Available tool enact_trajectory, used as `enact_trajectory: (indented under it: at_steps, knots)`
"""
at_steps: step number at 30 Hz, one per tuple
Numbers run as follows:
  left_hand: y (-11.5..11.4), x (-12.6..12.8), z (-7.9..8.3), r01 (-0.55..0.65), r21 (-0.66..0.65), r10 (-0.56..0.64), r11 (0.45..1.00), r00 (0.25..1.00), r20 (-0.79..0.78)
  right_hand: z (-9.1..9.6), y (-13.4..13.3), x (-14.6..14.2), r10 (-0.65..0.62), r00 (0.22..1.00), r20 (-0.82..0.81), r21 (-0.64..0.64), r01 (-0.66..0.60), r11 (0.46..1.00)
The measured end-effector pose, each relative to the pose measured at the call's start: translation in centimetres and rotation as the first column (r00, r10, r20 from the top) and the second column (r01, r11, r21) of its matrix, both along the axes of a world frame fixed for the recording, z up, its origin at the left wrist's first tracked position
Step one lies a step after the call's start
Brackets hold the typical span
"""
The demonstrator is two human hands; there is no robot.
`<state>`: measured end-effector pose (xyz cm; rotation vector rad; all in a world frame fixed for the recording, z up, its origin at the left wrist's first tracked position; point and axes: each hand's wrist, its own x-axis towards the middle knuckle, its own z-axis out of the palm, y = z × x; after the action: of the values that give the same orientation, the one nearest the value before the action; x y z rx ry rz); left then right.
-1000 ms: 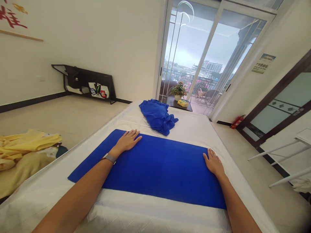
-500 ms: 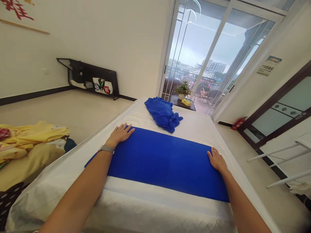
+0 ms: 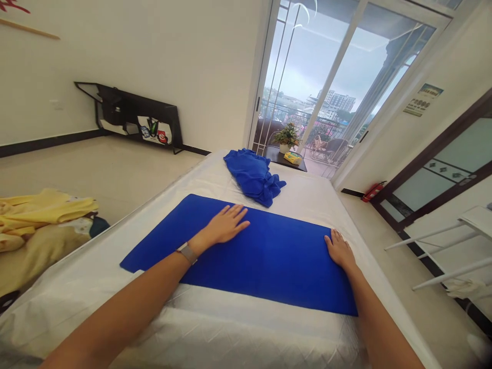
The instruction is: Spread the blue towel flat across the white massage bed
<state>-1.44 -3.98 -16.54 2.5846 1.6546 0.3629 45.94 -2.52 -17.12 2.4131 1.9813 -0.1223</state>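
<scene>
A flat, smooth piece of blue cloth point(image 3: 265, 261) is spread across the near part of a white-covered mattress point(image 3: 215, 312). My left hand point(image 3: 226, 224) lies on its far half, left of the middle, with fingers outstretched and palm down. At the cloth's far right corner rests my right hand point(image 3: 340, 248), fingers extended and pressed flat near the edge. Neither hand grips anything. Beyond the flat cloth sits a crumpled heap of blue fabric point(image 3: 251, 174), apart from both hands.
Yellow and tan clothes point(image 3: 49, 220) are piled at the left. A small dark table point(image 3: 274, 155) with a potted plant point(image 3: 287, 136) and a yellow packet point(image 3: 293, 158) stands past the mattress. White metal legs point(image 3: 434, 236) and a fire extinguisher point(image 3: 372, 191) are on the right.
My left hand has slid right from the cloth's far left edge toward its middle, uncovering the left end. The right hand stays at the right corner. The view has shifted slightly.
</scene>
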Motion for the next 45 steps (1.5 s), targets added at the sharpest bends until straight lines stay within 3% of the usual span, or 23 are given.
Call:
enact_trajectory:
  at_steps: [3, 6, 9, 17, 21, 28, 31, 35, 40, 43, 45]
  knots:
    - [-1.8, 4.1, -0.7, 0.127, 0.036, -0.129, 0.991, 0.990, 0.053, -0.3, 0.0, 0.1, 0.004, 1.000, -0.004, 0.008, -0.004, 1.000]
    - [-2.3, 5.8, -1.4, 0.158, 0.009, -0.158, 0.987, 0.985, 0.066, -0.6, 0.0, 0.2, 0.008, 1.000, -0.013, 0.030, -0.007, 1.000]
    - [-1.6, 6.5, -1.6, 0.134, -0.064, -0.129, 0.989, 0.989, 0.066, -0.6, -0.2, 0.1, 0.011, 1.000, -0.024, 0.042, -0.010, 0.999]
    - [1.7, 9.2, -0.1, 0.002, -0.146, 0.002, 0.989, 1.000, 0.027, -0.1, -0.7, -0.6, 0.008, 0.998, -0.056, 0.047, -0.005, 0.999]
    - [2.4, 6.1, -0.3, -0.078, -0.168, 0.080, 0.983, 0.997, 0.000, -0.1, -0.8, -0.5, 0.016, 0.996, -0.085, 0.059, -0.011, 0.998]
    - [3.3, -5.3, -0.6, -0.324, -0.179, 0.320, 0.929, 0.946, -0.054, -0.3, -0.7, -0.3, 0.018, 0.996, -0.091, 0.056, -0.013, 0.998]
    - [3.5, -8.6, -0.6, -0.404, -0.182, 0.394, 0.896, 0.915, -0.088, -0.5, -0.6, -0.3, 0.016, 0.996, -0.083, 0.044, -0.012, 0.999]
    - [3.7, -9.9, -0.9, -0.431, -0.146, 0.423, 0.890, 0.902, -0.087, -0.1, 0.0, -0.3, -0.006, 0.998, -0.054, -0.004, 0.006, 1.000]
    - [3.7, -9.6, -1.4, -0.426, -0.092, 0.419, 0.900, 0.904, -0.082, 2.6, 1.5, -1.9, -0.090, 0.994, 0.066, -0.210, 0.102, 0.972]
    - [3.7, -9.5, -1.6, -0.421, -0.085, 0.416, 0.903, 0.907, -0.070, 3.9, 1.9, -6.1, -0.089, 0.982, 0.168, -0.116, 0.109, 0.987]
    - [3.7, -9.5, -1.6, -0.419, -0.084, 0.414, 0.904, 0.908, -0.067, 4.0, 1.8, -10.6, 0.027, 0.987, 0.160, -0.006, -0.026, 1.000]
